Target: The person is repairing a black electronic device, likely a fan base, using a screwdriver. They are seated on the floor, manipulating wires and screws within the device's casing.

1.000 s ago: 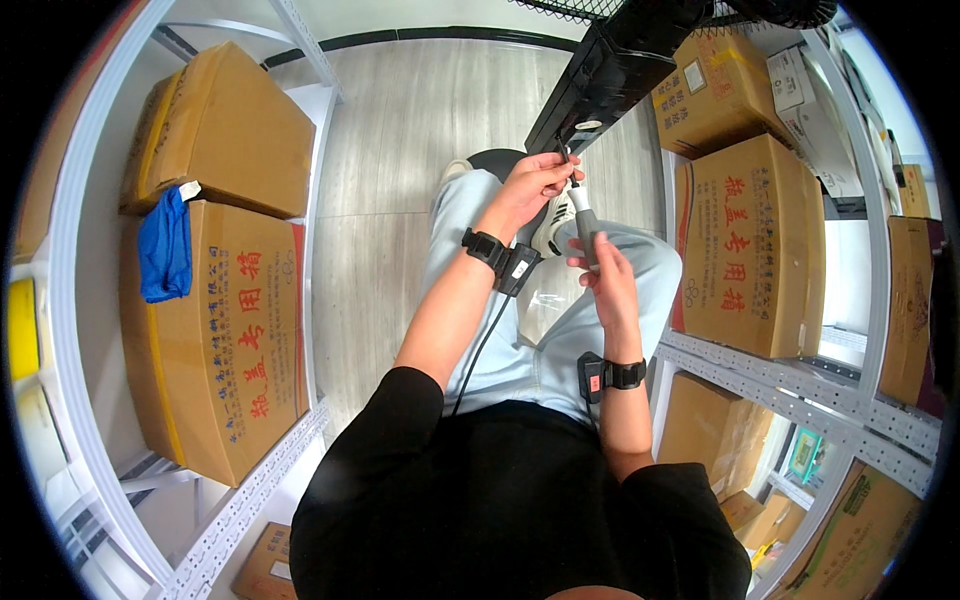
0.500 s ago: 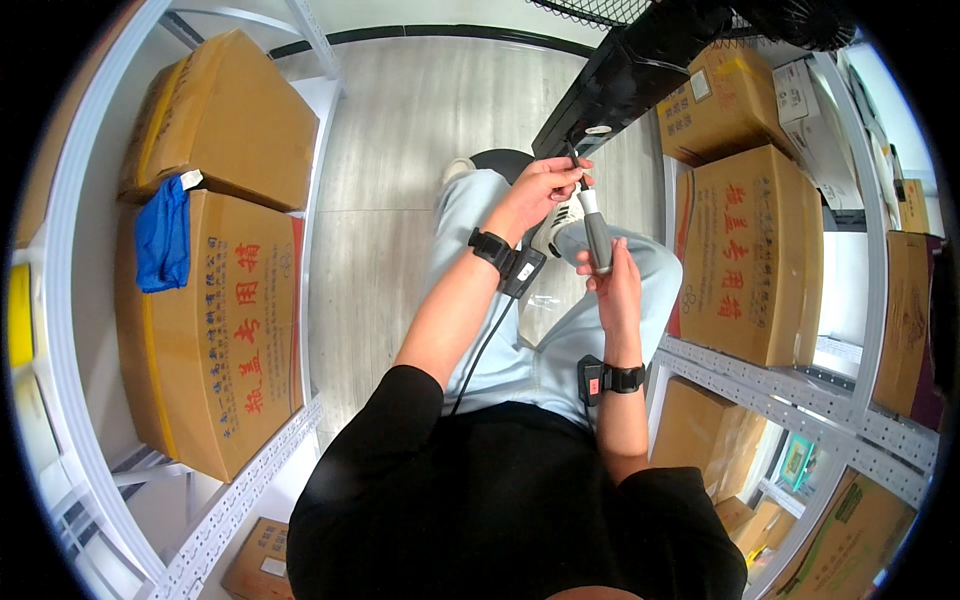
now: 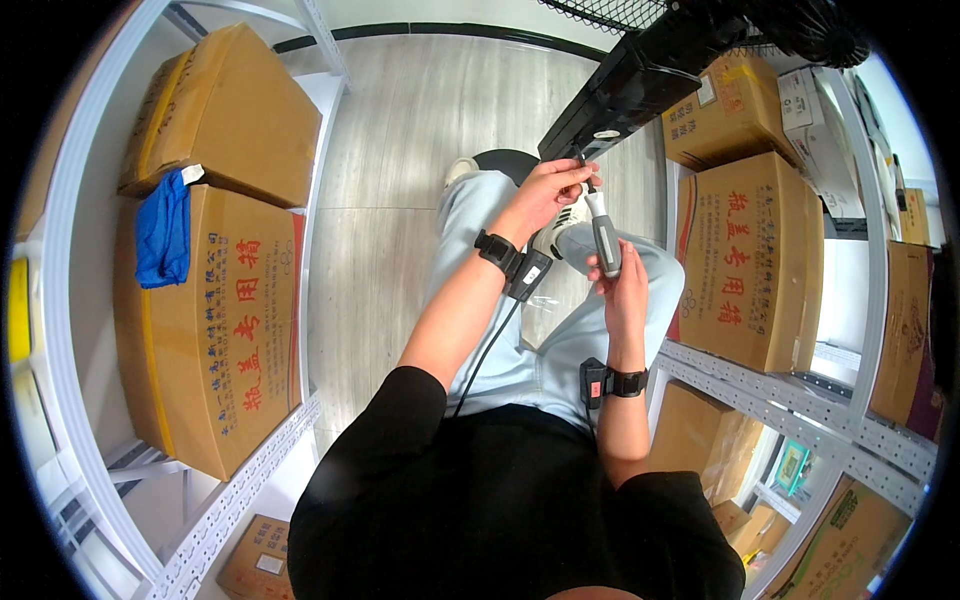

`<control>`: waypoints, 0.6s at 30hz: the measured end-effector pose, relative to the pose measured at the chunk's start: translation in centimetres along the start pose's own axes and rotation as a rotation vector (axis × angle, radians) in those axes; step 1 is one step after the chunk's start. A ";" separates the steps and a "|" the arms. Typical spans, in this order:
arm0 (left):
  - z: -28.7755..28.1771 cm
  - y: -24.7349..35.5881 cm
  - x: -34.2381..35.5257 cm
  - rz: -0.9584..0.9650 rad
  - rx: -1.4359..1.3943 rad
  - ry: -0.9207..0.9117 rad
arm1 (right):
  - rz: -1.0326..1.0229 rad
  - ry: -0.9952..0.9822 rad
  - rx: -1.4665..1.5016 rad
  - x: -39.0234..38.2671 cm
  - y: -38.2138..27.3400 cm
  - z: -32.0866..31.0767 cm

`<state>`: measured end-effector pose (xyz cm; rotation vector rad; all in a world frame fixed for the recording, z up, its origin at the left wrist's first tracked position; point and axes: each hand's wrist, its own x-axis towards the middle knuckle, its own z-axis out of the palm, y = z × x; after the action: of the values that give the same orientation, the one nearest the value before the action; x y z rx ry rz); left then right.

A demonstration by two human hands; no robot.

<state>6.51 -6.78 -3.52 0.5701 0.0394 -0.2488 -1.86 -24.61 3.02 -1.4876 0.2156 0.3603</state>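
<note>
A screwdriver (image 3: 605,243) with a grey handle and a light collar slants up to the underside of a black fan's column (image 3: 620,98). Round the lower end of its handle are the closed fingers of my right hand (image 3: 627,290). My left hand (image 3: 550,193) is pinched at the dark shaft, close beneath the column. Where the tip meets the fan is hard to make out, partly covered by the left fingers. The fan's wire guard (image 3: 605,12) shows at the top edge.
Shelving with large cardboard boxes (image 3: 205,330) stands on the left, a blue cloth (image 3: 163,232) hanging over one. More boxes (image 3: 735,260) fill the right shelves (image 3: 800,400). Below the fan is its round black base (image 3: 505,160), next to my shoes on the grey plank floor (image 3: 370,150).
The view has shifted slightly, and the fan column sits a little further right and lower. Both hands keep their grip on the screwdriver, with its handle at a slightly more upright slant.
</note>
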 end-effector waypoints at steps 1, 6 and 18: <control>0.2 0.1 -0.1 -0.012 -0.027 -0.012 | 0.007 -0.013 0.029 0.0 0.0 -0.1; -0.1 0.2 -0.1 0.005 0.033 0.009 | -0.048 0.048 -0.126 -0.3 0.3 0.9; 0.3 0.3 -0.3 -0.010 0.005 -0.013 | 0.037 -0.026 0.103 0.4 0.0 0.0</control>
<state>6.24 -6.67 -3.07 0.5730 0.0292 -0.2628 -1.50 -24.55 2.85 -1.3787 0.2380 0.3929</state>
